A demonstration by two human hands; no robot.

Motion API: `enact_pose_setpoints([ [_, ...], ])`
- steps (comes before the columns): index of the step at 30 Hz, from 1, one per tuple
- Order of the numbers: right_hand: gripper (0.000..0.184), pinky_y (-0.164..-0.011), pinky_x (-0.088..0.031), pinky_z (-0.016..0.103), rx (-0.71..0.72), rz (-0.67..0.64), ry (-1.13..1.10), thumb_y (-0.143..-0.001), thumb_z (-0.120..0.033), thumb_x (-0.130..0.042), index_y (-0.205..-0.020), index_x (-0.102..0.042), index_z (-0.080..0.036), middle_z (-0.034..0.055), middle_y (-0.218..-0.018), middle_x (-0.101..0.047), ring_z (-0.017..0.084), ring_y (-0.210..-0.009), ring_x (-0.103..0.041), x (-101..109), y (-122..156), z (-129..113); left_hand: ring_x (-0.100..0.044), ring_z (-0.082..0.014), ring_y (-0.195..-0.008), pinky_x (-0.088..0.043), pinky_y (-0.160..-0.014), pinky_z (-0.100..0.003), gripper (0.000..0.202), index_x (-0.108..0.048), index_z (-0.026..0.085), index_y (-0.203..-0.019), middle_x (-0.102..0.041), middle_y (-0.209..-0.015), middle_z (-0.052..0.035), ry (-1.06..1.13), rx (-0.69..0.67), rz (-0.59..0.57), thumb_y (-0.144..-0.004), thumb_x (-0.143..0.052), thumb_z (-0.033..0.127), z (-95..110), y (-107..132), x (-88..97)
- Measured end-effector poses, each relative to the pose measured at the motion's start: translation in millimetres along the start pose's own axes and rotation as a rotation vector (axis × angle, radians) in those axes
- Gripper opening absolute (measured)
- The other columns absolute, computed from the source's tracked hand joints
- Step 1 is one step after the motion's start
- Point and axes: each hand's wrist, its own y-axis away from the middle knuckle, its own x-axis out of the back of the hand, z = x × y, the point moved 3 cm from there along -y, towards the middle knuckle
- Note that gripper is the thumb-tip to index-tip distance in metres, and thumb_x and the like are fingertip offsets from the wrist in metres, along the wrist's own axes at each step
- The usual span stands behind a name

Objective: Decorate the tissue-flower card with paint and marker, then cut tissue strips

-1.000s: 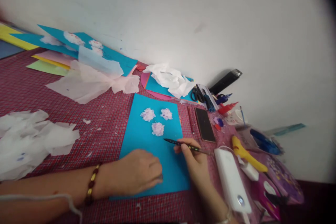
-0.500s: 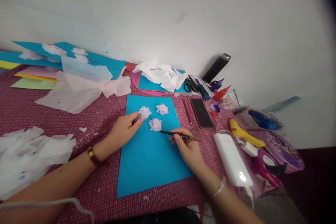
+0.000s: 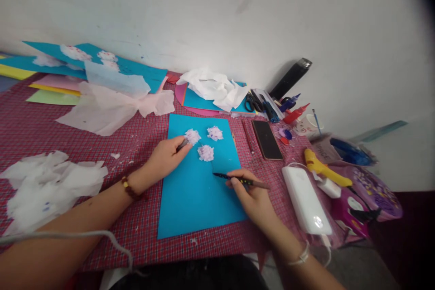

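A blue sheet of paper (image 3: 190,199) lies before me with three crumpled pale lilac tissue flowers on its upper half, the lowest a tissue flower (image 3: 205,153) near the middle. My right hand (image 3: 253,192) grips a dark pen (image 3: 243,180) with yellow spots, its tip on the sheet. A thin dark line runs between the tip and the lowest flower. My left hand (image 3: 170,156) rests at the sheet's left side, fingers closed on a small dark grey piece (image 3: 182,145) whose kind I cannot make out, beside the left tissue flower (image 3: 192,137).
A phone (image 3: 267,139), a pencil (image 3: 248,137) and a white power bank (image 3: 306,199) lie to the right, near a yellow glue gun (image 3: 326,170). Scissors (image 3: 253,101) and crumpled white tissue (image 3: 214,87) sit behind. White tissue sheets (image 3: 54,186) spread at left; a cable (image 3: 84,234) crosses my left forearm.
The pen tip has moved down from beside the lowest flower, and a thin line shows on the blue paper. My left hand stays by the left flower. The camera view has shifted slightly.
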Motion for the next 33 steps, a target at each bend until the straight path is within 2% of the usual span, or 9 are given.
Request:
enact_pose_setpoints([
  [8,0.014,-0.072,-0.058,0.03,0.004,-0.063,-0.001,-0.095,-0.028,-0.059,-0.102,-0.071,-0.027,0.0036,-0.093,-0.074,0.018,-0.079,-0.073,-3,41,-9,-0.034,-0.0114,-0.051,-0.018,-0.054,-0.028,0.039,-0.029,0.023,-0.063,-0.03,-0.056,0.0064,0.006,-0.011,0.011,-0.091,-0.046,0.044,4,0,2.1],
  [13,0.016,-0.081,-0.059,0.031,0.067,-0.098,0.044,-0.093,-0.023,-0.062,-0.103,-0.072,-0.03,0.0031,-0.097,-0.075,0.018,-0.092,-0.073,-6,63,-20,-0.032,-0.0106,-0.053,-0.022,-0.053,-0.026,0.039,-0.029,0.023,-0.062,-0.029,-0.058,0.0065,0.115,0.062,0.073,-0.089,-0.05,0.043,2,0,5.2],
  [17,0.016,-0.079,-0.06,0.029,0.078,-0.179,-0.013,-0.092,-0.023,-0.063,-0.102,-0.071,-0.031,0.0025,-0.092,-0.077,0.019,-0.095,-0.074,-7,71,-33,-0.033,-0.0105,-0.053,-0.025,-0.051,-0.025,0.039,-0.031,0.023,-0.063,-0.033,-0.057,0.0065,0.219,0.117,0.102,-0.09,-0.051,0.044,1,1,7.7],
  [20,0.013,-0.081,-0.06,0.03,0.03,-0.1,-0.088,-0.093,-0.026,-0.063,-0.1,-0.073,-0.031,0.0023,-0.086,-0.077,0.019,-0.093,-0.074,-1,67,-35,-0.034,-0.0107,-0.054,-0.027,-0.051,-0.024,0.039,-0.032,0.023,-0.064,-0.036,-0.056,0.0063,0.234,0.124,0.1,-0.09,-0.052,0.043,1,1,8.1],
  [24,0.012,-0.065,-0.061,0.028,-0.062,0.047,-0.175,-0.094,-0.032,-0.063,-0.096,-0.074,-0.028,0.0033,-0.082,-0.075,0.018,-0.073,-0.075,7,58,-27,-0.034,-0.0105,-0.053,-0.027,-0.05,-0.024,0.039,-0.032,0.023,-0.064,-0.036,-0.056,0.0062,0.223,0.112,0.087,-0.09,-0.052,0.043,2,1,7.6],
  [27,0.012,-0.063,-0.061,0.027,-0.097,0.082,-0.189,-0.093,-0.034,-0.064,-0.096,-0.074,-0.028,0.0034,-0.087,-0.076,0.016,-0.066,-0.074,7,57,-20,-0.033,-0.0104,-0.052,-0.026,-0.05,-0.024,0.039,-0.031,0.023,-0.064,-0.036,-0.055,0.0062,0.221,0.113,0.075,-0.091,-0.052,0.042,2,1,7.3],
  [33,0.012,-0.079,-0.06,0.035,-0.056,0.007,-0.1,-0.093,-0.033,-0.064,-0.098,-0.073,-0.029,0.0042,-0.082,-0.076,0.023,-0.091,-0.075,1,66,-19,-0.036,-0.01,-0.052,-0.028,-0.049,-0.024,0.039,-0.034,0.022,-0.063,-0.039,-0.055,0.0061,0.258,0.13,0.1,-0.09,-0.055,0.041,3,2,7.6],
])
